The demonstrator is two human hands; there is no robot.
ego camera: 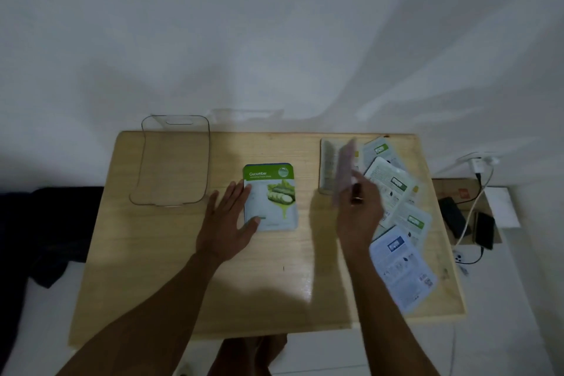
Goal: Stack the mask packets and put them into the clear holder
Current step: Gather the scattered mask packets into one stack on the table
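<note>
A green and white cucumber mask packet (pixel 274 197) lies face up at the middle of the wooden table (pixel 171 268). My left hand (pixel 227 218) rests flat beside it, fingertips on its left edge. My right hand (pixel 358 210) holds a pinkish packet (pixel 346 174) upright and blurred above the table. Several more packets lie face down in a fan at the right, among them a white and green one (pixel 390 180) and a bluish one (pixel 403 265). The clear holder (pixel 174 162) stands at the table's back left.
A pale packet (pixel 328 165) lies flat behind my right hand. Off the table's right edge are a phone (pixel 483 230), a dark box (pixel 454 217), cables and a wall plug (pixel 476 163). Dark cloth (pixel 52 232) lies at the left. A white wall rises behind.
</note>
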